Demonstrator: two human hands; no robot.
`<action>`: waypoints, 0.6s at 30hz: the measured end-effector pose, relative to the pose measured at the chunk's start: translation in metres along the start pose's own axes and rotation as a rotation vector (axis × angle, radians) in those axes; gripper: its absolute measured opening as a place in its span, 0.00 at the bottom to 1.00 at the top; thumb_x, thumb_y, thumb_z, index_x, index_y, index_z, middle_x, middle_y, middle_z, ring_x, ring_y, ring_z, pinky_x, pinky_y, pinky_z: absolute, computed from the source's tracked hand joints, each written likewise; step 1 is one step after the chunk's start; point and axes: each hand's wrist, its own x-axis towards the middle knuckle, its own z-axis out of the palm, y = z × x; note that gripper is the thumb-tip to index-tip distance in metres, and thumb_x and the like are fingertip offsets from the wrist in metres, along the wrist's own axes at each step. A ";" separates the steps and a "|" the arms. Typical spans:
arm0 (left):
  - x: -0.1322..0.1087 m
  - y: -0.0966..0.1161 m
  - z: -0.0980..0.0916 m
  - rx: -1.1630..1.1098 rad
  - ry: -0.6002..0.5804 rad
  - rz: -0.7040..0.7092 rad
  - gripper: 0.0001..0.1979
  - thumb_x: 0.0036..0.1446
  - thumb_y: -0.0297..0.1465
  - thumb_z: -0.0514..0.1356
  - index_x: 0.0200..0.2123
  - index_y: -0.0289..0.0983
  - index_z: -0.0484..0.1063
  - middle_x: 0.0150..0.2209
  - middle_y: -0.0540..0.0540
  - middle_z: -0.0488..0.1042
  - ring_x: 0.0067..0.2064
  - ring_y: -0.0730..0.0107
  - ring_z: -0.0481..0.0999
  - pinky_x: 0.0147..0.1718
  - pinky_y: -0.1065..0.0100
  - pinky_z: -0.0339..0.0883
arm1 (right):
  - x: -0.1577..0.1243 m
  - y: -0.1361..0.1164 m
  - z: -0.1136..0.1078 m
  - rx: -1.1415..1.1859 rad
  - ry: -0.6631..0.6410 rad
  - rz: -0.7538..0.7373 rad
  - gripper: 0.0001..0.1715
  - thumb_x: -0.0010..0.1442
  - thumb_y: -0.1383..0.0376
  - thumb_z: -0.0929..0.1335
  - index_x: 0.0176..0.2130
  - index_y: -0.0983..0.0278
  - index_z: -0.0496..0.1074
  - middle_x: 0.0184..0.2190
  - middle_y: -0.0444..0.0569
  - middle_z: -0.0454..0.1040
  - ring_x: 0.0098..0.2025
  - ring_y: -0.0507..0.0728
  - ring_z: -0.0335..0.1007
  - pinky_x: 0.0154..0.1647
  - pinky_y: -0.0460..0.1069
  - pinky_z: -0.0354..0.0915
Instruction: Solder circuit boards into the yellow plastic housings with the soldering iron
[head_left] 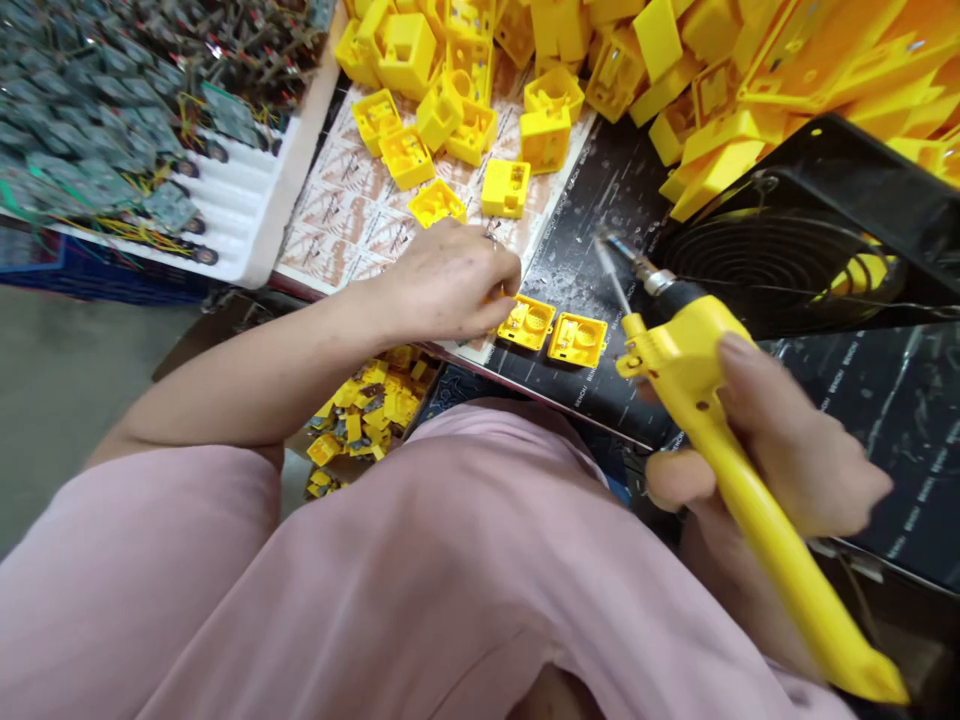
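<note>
My right hand (802, 450) is wrapped round the yellow handle of a soldering gun (701, 360). Its metal tip and a thin feed tube point up and left over the bench, apart from the housings. My left hand (457, 280) is closed at the bench edge, fingers curled down on a small yellow plastic housing that is mostly hidden beneath them. Right beside it, two open yellow housings (577, 340) lie in a row, with small metal parts and a round grille inside. Just beyond my left knuckles are more yellow housings (505, 188).
A heap of yellow cases (555, 35) covers the back of the bench. A black fan (795, 235) stands at the right. On the left, a white foam tray (247, 215) holds many wired circuit boards (97, 120). Below the edge, a box contains small yellow parts (375, 405).
</note>
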 end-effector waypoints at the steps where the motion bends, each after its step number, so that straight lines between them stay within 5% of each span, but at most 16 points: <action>1: -0.005 -0.004 -0.002 -0.012 0.026 0.000 0.13 0.62 0.38 0.57 0.39 0.40 0.80 0.34 0.46 0.80 0.45 0.53 0.82 0.52 0.54 0.70 | 0.003 0.000 0.000 -0.005 0.024 -0.054 0.37 0.72 0.57 0.72 0.73 0.58 0.63 0.38 0.45 0.85 0.32 0.55 0.81 0.40 0.49 0.76; 6: -0.020 -0.012 0.024 -0.044 0.203 0.185 0.27 0.70 0.52 0.55 0.59 0.41 0.75 0.61 0.39 0.78 0.62 0.48 0.77 0.61 0.49 0.70 | 0.018 0.005 0.008 -0.151 0.017 -0.214 0.15 0.69 0.69 0.73 0.55 0.60 0.76 0.32 0.41 0.83 0.29 0.50 0.79 0.39 0.44 0.72; 10: -0.037 -0.010 0.049 0.070 0.212 0.419 0.21 0.73 0.41 0.56 0.64 0.42 0.74 0.67 0.34 0.74 0.63 0.47 0.77 0.57 0.48 0.73 | 0.021 0.017 0.027 -0.186 0.024 -0.229 0.19 0.65 0.63 0.77 0.53 0.63 0.74 0.34 0.48 0.82 0.35 0.57 0.82 0.42 0.49 0.75; 16: -0.103 -0.049 -0.025 -0.068 -0.122 0.347 0.18 0.74 0.41 0.56 0.58 0.44 0.81 0.59 0.41 0.82 0.49 0.61 0.85 0.48 0.63 0.76 | 0.018 0.030 0.050 -0.182 0.020 -0.205 0.28 0.64 0.60 0.79 0.58 0.62 0.71 0.44 0.52 0.83 0.41 0.58 0.83 0.44 0.50 0.78; 18: -0.102 -0.064 -0.031 -0.067 -0.019 0.193 0.19 0.73 0.45 0.57 0.56 0.44 0.82 0.57 0.43 0.83 0.49 0.59 0.85 0.50 0.61 0.77 | 0.019 0.030 0.055 -0.190 0.031 -0.203 0.27 0.64 0.61 0.78 0.59 0.61 0.70 0.44 0.51 0.84 0.41 0.58 0.83 0.44 0.50 0.78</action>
